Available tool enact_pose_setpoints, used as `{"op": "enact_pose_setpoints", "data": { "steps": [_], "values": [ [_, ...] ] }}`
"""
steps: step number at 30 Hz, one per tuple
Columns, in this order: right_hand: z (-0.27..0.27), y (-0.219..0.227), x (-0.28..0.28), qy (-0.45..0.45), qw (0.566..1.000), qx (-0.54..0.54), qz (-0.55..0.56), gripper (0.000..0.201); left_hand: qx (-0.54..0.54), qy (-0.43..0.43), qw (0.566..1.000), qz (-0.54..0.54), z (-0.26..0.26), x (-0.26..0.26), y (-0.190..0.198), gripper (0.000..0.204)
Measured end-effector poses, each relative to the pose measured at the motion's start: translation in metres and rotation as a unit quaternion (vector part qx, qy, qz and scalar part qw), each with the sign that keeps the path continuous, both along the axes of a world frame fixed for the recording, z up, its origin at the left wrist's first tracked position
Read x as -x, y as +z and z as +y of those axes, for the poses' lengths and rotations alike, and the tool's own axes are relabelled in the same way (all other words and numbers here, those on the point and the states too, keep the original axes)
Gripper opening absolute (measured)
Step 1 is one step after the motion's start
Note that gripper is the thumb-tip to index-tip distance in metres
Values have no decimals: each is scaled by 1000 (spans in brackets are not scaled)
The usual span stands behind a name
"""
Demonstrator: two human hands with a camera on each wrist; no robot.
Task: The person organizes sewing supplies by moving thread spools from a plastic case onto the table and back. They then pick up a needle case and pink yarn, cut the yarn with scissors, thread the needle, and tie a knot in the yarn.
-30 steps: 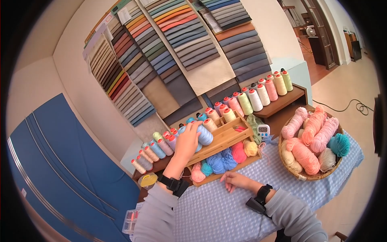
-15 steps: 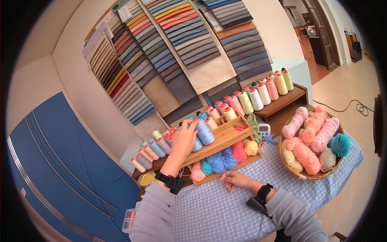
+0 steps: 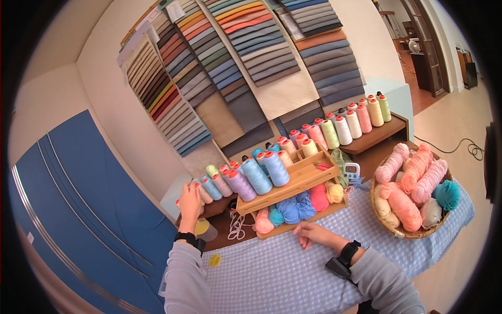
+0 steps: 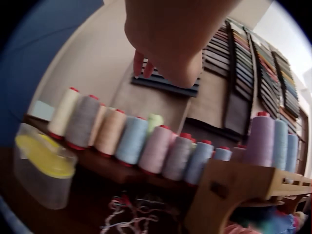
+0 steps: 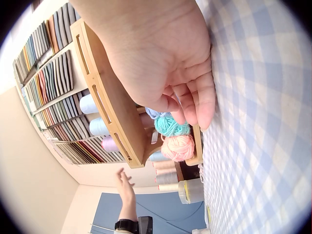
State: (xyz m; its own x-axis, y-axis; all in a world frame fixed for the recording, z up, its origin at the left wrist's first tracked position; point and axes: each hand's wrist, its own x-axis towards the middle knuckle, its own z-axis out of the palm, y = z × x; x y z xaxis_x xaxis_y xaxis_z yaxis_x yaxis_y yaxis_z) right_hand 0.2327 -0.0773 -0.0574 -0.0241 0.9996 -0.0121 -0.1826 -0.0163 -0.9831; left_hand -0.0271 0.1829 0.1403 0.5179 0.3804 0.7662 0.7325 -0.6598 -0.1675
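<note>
My left hand (image 3: 190, 201) is over the left end of a row of thread spools. In the left wrist view the fingers hang loosely above the spools, apart from them, near a grey spool (image 4: 83, 122) and a cream one (image 4: 64, 113). On the wooden shelf's top stand a purple spool (image 3: 241, 186) and two blue spools (image 3: 256, 176), upright side by side. My right hand (image 3: 316, 234) rests on the checked cloth (image 3: 266, 272), fingers loosely bent and holding nothing. Yarn balls (image 5: 178, 147) sit under the shelf (image 5: 109, 102) just beyond it.
A wicker basket (image 3: 377, 212) of yarn skeins stands at the right, near a small white timer (image 3: 352, 170). A clear tub (image 4: 41, 187) with a yellow lid is at the left, beside tangled cord (image 3: 238, 226). More spools (image 3: 342, 131) line the back right; fabric swatches hang behind.
My left hand has let go of the blue spool on the shelf and moved left and down to the spool row. The view has shifted slightly; the right hand stays on the cloth.
</note>
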Motion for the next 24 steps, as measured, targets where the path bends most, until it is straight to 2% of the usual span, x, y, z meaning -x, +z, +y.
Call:
{"op": "enact_pose_setpoints", "data": {
  "steps": [1, 2, 4, 5, 7, 13, 16, 24],
  "values": [
    [0, -1, 0, -2, 1000, -1, -1, 21, 6, 60, 998, 25, 15, 19, -11, 31],
    [1, -1, 0, 1, 1000, -2, -3, 21, 5, 63, 998, 23, 27, 39, -23, 31],
    [1, -1, -1, 6, 1000, 2, -6, 22, 64, 148, 987, 26, 43, 68, -43, 41],
    [0, 0, -1, 8, 1000, 2, -8, 22, 65, 149, 986, 23, 42, 72, -46, 41],
    [-2, 4, 0, 4, 1000, 2, -14, 22, 179, 250, 950, 45, 40, 80, -52, 54],
    [-4, 11, 0, 2, 1000, 19, -1, 20, 207, 259, 938, 103, 69, 91, -57, 70],
    [-3, 10, -1, 4, 1000, 24, -5, 20, 218, 258, 937, 93, 82, 90, -53, 76],
    [-4, 12, -2, 7, 999, 29, 18, 20, 231, 239, 940, 74, 103, 83, -45, 78]
  ]
}}
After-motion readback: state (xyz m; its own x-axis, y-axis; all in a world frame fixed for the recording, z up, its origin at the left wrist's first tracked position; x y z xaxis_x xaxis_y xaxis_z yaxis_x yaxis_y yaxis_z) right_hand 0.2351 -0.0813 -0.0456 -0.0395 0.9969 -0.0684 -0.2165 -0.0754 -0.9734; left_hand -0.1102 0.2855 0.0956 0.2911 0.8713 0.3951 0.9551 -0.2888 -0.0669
